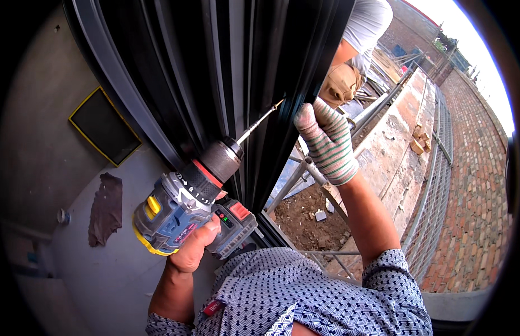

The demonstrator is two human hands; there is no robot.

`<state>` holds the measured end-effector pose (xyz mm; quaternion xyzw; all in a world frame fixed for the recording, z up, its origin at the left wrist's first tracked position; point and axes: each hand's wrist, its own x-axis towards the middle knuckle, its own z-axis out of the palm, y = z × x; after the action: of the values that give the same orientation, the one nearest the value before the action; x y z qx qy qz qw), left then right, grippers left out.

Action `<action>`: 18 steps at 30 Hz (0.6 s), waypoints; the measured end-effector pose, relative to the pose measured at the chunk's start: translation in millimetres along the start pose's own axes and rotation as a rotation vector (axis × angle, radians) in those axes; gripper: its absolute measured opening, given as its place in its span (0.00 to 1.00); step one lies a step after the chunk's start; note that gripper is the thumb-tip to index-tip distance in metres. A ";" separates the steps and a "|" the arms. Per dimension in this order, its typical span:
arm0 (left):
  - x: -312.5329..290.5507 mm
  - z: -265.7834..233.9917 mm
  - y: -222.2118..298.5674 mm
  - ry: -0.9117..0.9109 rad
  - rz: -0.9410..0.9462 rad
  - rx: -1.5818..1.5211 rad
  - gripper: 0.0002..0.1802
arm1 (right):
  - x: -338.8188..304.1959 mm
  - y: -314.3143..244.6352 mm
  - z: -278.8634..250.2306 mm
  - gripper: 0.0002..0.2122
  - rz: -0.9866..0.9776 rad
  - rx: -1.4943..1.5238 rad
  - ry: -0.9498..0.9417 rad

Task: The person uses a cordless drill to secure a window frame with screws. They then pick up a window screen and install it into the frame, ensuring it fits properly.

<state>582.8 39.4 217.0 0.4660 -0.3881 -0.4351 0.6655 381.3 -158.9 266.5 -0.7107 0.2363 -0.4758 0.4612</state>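
My bare left hand (194, 246) is wrapped round the handle of a blue and grey cordless drill (178, 207). Its long silver bit (257, 124) slants up to the right, ending in a small brass-coloured screw (279, 103) against the black metal frame (265, 61). On the frame's right edge, close to the screw, is my right hand (330, 143) in a striped knit glove. The thumb side faces me, and the fingers are closed at the edge, partly hidden. A battery pack (232, 227) with lit green lamps sits at the drill's base.
Beyond the frame, a person in a white top (366, 28) is bent close to it. Scaffold pipes (310, 168), planks (402, 129) and wire mesh (430, 196) run along the right, before a brick surface (467, 168). A brown cloth (107, 210) lies on the floor at left.
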 end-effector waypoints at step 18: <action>4.5 -4.3 17.5 -0.007 0.037 -0.036 0.24 | 3.0 -4.7 7.7 0.19 -0.251 -0.441 -0.029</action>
<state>592.0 39.7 233.1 0.4452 -0.3910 -0.4315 0.6802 389.1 -155.7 271.1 -0.8247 0.2377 -0.4558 0.2359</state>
